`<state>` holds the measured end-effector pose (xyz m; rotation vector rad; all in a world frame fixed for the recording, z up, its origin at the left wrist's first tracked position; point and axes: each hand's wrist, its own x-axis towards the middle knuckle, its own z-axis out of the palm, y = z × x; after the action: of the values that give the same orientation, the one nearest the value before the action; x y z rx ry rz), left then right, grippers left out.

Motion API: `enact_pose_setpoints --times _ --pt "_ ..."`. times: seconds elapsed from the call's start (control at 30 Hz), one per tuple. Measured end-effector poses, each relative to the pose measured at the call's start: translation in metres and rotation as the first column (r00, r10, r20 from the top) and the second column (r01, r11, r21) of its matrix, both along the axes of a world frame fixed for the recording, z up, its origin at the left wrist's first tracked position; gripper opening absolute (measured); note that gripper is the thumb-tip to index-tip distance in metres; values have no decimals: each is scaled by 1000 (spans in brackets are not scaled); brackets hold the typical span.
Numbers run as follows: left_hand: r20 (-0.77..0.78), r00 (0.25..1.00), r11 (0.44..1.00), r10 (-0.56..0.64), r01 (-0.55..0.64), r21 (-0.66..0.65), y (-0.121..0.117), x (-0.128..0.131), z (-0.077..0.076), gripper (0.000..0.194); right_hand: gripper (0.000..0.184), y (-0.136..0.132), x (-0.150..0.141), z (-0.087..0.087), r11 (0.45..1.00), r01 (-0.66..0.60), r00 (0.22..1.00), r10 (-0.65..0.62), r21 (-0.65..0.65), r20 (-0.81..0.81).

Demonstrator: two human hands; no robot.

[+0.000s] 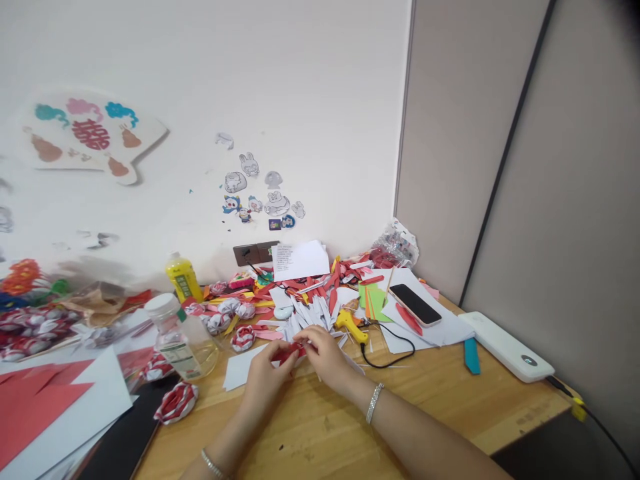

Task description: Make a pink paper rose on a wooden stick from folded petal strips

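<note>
Low over the wooden table (310, 433), two bare hands work close together, and between their fingertips sits a small piece of red paper (284, 355)! The left hand (265, 377) has it pinched between thumb and fingers; the right hand (325, 353) nips it from the other side, fingers curled and closed on it. The fingers cover much of the piece, so its full shape can't be told.

Just beyond the grip, a heap of white paper strips (313, 313) fans out. To the right of it, close by, lies a yellow glue gun (350, 325), its black cord (387, 365) looping nearer. Farther right, a phone (416, 304) rests on white paper. Look left of the grip: white cards (237, 371) lie right by the left hand, a red-and-white paper rose (243, 339) just past them, and then a clear jar (183, 347) with a white lid. Nearer and farther left, a second rose (176, 403). Way out right, a white power bank (507, 347)!
</note>
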<state>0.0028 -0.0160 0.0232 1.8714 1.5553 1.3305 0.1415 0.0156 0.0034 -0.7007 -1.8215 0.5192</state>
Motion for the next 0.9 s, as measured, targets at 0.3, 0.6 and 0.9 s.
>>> enact_pose_setpoints --times 0.3,0.6,0.9 --pt "-105 992 964 72 -42 262 2 -4 -12 12 18 -3 -4 0 998 59 992 -58 3 -111" --pt "-139 987 947 80 -32 318 4 -7 -16 12 17 -2 -5 -1 998 49 986 -53 -26 -155" --pt "-152 986 984 -67 90 150 4 -8 -5 7 14 5 -1 4 969 -90 986 55 -231 -155"
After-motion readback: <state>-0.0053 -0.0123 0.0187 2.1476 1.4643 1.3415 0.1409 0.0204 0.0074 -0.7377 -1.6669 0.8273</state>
